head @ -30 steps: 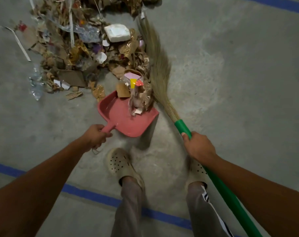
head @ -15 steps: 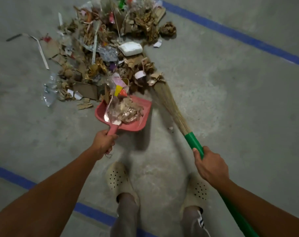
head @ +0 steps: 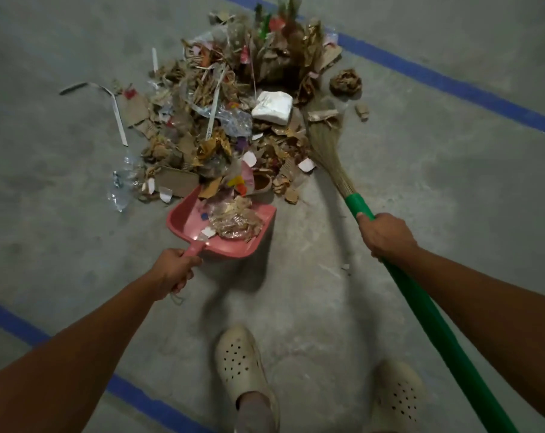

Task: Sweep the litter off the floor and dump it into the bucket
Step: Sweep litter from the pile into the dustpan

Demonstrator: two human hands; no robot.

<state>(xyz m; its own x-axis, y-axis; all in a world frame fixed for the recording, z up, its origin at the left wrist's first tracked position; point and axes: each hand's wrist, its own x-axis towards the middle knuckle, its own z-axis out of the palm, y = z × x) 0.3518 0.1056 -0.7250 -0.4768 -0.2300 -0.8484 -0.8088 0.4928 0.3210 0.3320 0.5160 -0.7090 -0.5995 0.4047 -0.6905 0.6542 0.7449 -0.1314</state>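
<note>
My one broom (head: pixel 327 154) has slid farther up beside the single litter pile (head: pixel 221 120); right grip (head: pixel 386 235) wraps the handle, left grip (head: pixel 174 271) clutches the one dustpan (head: pixel 188 221), part loaded.

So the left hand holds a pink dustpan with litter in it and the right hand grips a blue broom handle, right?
No: in the head view the broom handle in the right hand is green, not blue. The left hand does hold the pink dustpan with litter in it.

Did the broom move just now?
Yes. The bristles reached past the white block before. Now their tip lies beside it, so the broom has drawn back toward the person.
</note>
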